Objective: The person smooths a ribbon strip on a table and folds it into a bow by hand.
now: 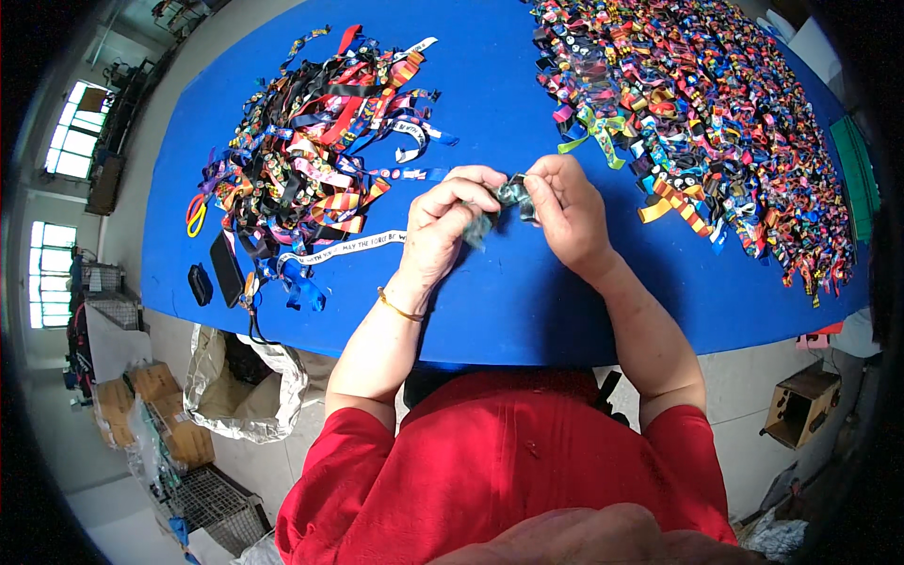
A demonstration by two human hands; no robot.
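Note:
Over the middle of the blue table, both my hands hold a short patterned ribbon strip (515, 194), dark with pale grey-green. My left hand (441, 218) is closed, fingers curled round its left part, and a greenish end hangs below. The thumb and fingers of my right hand (567, 209) pinch the other end. A white ribbon with dark lettering (353, 247) reaches from the left pile to beside my left wrist. Part of the held strip is hidden behind my fingers.
A loose ribbon heap (311, 160) lies left, with scissors (196, 215) and a black phone-like slab (226, 268) beside it. Dense rows of ribbon pieces (716, 122) cover the right side. Below the table's near edge (527, 358) stands an open whitish sack (273, 414).

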